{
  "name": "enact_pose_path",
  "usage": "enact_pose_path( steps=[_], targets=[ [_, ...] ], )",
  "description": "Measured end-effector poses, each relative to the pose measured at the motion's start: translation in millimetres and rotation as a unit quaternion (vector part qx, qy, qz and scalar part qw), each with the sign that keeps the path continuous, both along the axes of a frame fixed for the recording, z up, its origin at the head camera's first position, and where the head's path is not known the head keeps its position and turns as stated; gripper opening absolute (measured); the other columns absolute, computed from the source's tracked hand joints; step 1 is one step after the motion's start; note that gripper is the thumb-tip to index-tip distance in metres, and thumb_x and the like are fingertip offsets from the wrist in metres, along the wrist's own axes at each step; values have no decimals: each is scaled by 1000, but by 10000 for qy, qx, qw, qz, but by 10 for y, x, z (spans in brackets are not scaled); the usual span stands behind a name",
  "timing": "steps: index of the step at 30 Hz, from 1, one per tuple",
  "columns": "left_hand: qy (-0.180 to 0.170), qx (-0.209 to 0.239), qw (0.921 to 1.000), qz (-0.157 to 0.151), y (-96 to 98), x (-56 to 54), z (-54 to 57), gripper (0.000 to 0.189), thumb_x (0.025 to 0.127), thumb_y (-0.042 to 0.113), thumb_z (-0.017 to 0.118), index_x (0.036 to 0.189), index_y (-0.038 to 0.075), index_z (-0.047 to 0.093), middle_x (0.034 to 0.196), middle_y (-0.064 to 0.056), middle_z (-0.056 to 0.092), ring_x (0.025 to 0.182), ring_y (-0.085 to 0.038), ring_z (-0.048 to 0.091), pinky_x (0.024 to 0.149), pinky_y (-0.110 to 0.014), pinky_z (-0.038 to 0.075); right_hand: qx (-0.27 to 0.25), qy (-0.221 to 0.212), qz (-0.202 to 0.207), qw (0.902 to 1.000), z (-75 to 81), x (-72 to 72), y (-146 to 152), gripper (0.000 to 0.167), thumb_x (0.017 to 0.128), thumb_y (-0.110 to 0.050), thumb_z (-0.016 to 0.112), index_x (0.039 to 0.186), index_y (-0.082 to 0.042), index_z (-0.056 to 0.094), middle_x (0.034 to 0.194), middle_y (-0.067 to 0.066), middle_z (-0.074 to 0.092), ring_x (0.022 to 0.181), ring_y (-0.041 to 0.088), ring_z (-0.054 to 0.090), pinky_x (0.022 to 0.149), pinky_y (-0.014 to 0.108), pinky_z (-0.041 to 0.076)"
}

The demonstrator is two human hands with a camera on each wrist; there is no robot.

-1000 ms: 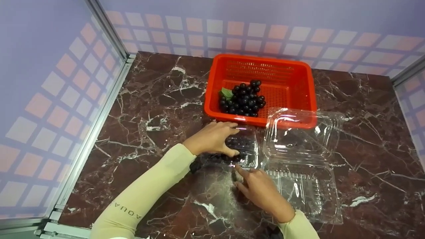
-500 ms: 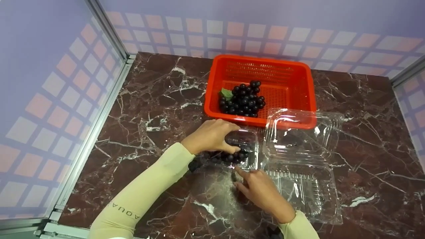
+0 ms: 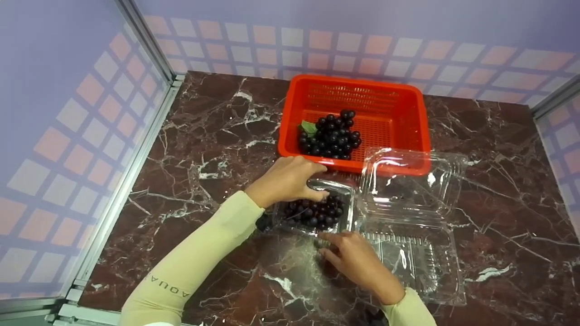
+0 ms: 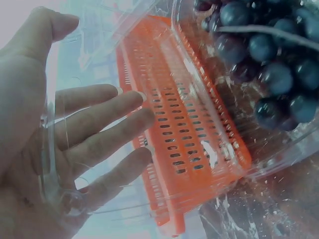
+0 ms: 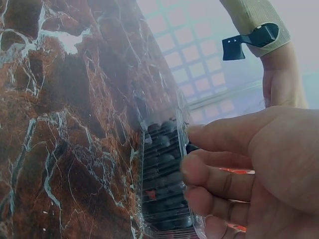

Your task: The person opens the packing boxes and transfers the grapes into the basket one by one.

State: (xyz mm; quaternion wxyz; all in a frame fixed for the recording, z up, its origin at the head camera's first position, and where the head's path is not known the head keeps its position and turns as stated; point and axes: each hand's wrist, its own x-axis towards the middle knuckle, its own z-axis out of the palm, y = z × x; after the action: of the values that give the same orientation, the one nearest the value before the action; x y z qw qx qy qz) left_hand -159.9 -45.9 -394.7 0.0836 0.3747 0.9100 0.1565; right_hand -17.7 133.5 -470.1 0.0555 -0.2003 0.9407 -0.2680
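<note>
Dark grapes [image 3: 317, 213] lie in a clear plastic clamshell box [image 3: 290, 231] on the marbled table. Its clear lid [image 4: 50, 149] crosses in front of my left palm in the left wrist view. My left hand [image 3: 290, 179] is at the back left of the box, with fingers extended and thumb apart from them [image 4: 84, 134]. At the front, my right hand [image 3: 358, 260] touches the box's near edge with its index finger; thumb and index stand apart. In the right wrist view the right fingertips [image 5: 194, 169] are right at the box's rim, beside the grapes.
A red plastic basket [image 3: 410, 108] stands behind the box, holding another bunch of dark grapes [image 3: 333, 136] with a green leaf [image 3: 309, 128]. A second clear clamshell [image 3: 412, 262] lies unfolded on the right, its back half overlapping the basket's front corner in the head view.
My left hand has moved slightly back towards the basket, its thumb rising along with the lid. The grapes in the box show more clearly now. My right hand has hardly moved.
</note>
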Motion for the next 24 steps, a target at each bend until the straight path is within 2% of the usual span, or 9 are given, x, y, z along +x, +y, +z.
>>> enact_pose_path(
  steps=[2, 5, 9, 15, 19, 24],
  targets=[
    [147, -27, 9999, 4, 1, -3, 20, 54, 81, 54, 69, 120, 16, 69, 72, 4, 59, 58, -11, 41, 50, -26, 33, -88, -31, 29, 10000, -4, 1, 4, 33, 85, -24, 71, 116, -11, 70, 93, 9, 73, 63, 9, 57, 60, 22, 50],
    [443, -64, 9990, 37, -1, -12, 45, 47, 82, 54, 68, 111, 17, 71, 64, 5, 48, 56, -12, 37, 47, -27, 27, -186, -162, 49, 9997, 2, 9, 9, 32, 86, -23, 71, 115, -9, 70, 94, 10, 73, 61, 5, 54, 58, 19, 47],
    [969, 75, 9953, 21, 12, -27, 67, 44, 83, 54, 67, 102, 15, 70, 65, 3, 56, 54, -12, 38, 46, -25, 27, -213, -213, 62, 9995, 21, 25, 6, 31, 86, -21, 71, 114, -7, 70, 94, 13, 73, 64, 11, 62, 60, 22, 52],
    [1662, 338, 9855, -49, 45, -36, 65, 41, 83, 50, 68, 103, 14, 68, 63, 1, 55, 52, -11, 35, 45, -23, 24, -109, -262, 30, 9996, 33, 46, -10, 32, 87, -25, 69, 115, -9, 70, 100, 11, 74, 75, 17, 69, 71, 32, 57],
    [1807, 334, 9830, -28, 56, -39, 56, 49, 81, 50, 70, 112, 12, 67, 73, -1, 65, 54, -13, 40, 48, -24, 28, -68, -337, 74, 9994, 38, 56, -10, 34, 88, -25, 68, 117, -9, 69, 106, 11, 73, 82, 19, 69, 74, 35, 58],
    [1870, 119, 9823, 50, 66, -49, 58, 61, 81, 55, 68, 125, 13, 63, 102, -2, 73, 68, -18, 61, 56, -28, 38, -115, -473, 159, 9987, 40, 63, -6, 35, 89, -25, 67, 120, -9, 68, 107, 13, 72, 84, 20, 70, 74, 34, 58]
  ],
)
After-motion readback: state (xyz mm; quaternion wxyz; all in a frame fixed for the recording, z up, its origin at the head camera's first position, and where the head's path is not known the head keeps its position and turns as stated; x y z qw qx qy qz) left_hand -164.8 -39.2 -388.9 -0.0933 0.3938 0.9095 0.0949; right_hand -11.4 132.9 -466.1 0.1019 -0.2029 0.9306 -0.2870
